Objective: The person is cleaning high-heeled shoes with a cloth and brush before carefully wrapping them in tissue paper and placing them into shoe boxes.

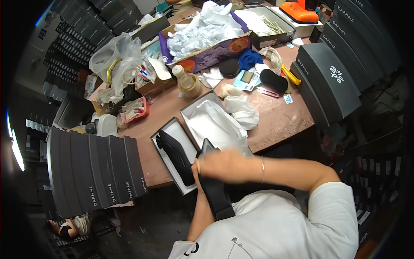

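I hold a black pointed shoe (215,194) upright in front of my chest, at the table's near edge. My right hand (226,166) is wrapped across its upper part. My left hand (199,172) grips the shoe's left edge and is mostly hidden behind my right hand. A second black shoe (176,156) lies in a white-lined box tray (181,127) just left of my hands. An open shoe box (186,113) filled with white tissue paper (213,121) sits right behind my hands.
Rows of black shoe boxes stand at the left (95,172) and right (327,82). On the brown table (280,116) are a purple carton of white paper (211,54), a round black tin (229,67), a blue cloth (250,58), plastic bags (116,58) and small tools.
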`<state>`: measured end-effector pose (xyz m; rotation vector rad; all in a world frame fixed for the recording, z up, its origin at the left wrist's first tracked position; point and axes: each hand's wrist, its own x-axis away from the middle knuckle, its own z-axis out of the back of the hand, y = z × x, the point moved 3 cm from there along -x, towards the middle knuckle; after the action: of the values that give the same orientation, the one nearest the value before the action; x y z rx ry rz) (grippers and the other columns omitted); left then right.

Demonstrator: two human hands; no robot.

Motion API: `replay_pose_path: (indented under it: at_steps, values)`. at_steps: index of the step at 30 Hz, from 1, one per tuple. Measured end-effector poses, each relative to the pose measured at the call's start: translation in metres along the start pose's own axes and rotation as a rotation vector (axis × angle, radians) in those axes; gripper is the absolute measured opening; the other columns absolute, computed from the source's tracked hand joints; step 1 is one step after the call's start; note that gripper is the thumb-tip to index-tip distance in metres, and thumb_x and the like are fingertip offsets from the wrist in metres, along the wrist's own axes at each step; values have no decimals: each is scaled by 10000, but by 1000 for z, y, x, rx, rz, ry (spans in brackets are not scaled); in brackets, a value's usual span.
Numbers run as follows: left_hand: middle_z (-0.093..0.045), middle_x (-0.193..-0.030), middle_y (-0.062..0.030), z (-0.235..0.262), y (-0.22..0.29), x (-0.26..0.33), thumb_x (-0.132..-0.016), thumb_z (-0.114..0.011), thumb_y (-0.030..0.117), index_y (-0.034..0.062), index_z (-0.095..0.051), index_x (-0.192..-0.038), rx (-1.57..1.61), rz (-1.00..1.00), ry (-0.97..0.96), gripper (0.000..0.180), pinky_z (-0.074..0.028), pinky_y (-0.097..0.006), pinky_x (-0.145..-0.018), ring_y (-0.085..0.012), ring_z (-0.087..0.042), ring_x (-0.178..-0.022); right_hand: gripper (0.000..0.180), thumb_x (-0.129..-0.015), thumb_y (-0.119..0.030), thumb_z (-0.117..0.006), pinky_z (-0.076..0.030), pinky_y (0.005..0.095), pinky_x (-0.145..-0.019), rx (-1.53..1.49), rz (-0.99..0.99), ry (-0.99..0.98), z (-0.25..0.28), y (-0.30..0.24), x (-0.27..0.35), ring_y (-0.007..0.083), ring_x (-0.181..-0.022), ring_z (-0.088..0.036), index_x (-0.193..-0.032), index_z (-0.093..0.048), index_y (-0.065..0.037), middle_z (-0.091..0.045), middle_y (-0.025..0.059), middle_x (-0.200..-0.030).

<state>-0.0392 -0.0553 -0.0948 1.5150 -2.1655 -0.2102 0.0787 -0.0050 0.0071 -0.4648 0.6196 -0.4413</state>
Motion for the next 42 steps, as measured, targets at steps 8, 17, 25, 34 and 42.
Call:
replay_pose_path:
  at_steps: [8, 17, 25, 34, 42]
  values:
    - [-589, -1106, -181, 4, 1, 3, -927, -357, 582, 24, -512, -1232, -5, -67, 161, 654, -539, -461, -813, -300, -606, -985, 94, -871, -179, -574, -474, 353, -484, 153, 71, 67, -5, 3, 12, 224, -589, -585, -863, -586, -87, -535, 58, -696]
    - [-595, -1101, -187, -2, 1, 5, -934, -361, 580, -12, -510, -1212, 75, 6, 133, 671, -562, -428, -737, -284, -626, -897, 155, -853, -162, -603, -474, 379, -548, -317, 71, -208, -26, -38, 59, 247, -747, -586, -967, -543, -77, -512, 86, -834]
    - [-581, -1107, -206, -7, -5, 0, -920, -394, 577, -15, -483, -1237, 0, 19, 155, 677, -557, -417, -712, -286, -609, -921, 176, -805, -139, -580, -481, 330, -531, -113, 166, -164, -17, -42, 55, 185, -711, -570, -972, -598, -86, -496, 33, -803]
    - [-617, -1030, -166, -16, -3, 0, -906, -421, 592, -9, -498, -1231, -83, 36, 170, 687, -579, -385, -736, -261, -648, -850, 149, -787, -139, -595, -487, 328, -495, 49, 77, 10, -4, -28, 33, 192, -641, -588, -927, -578, -92, -507, 32, -757]
    - [-607, -1091, -197, -23, -6, 3, -906, -413, 590, -23, -481, -1262, -56, 72, 247, 712, -568, -394, -786, -277, -648, -901, 229, -763, -120, -595, -491, 338, -480, 57, 107, -16, 7, -8, 20, 245, -582, -575, -979, -524, -93, -485, 58, -718]
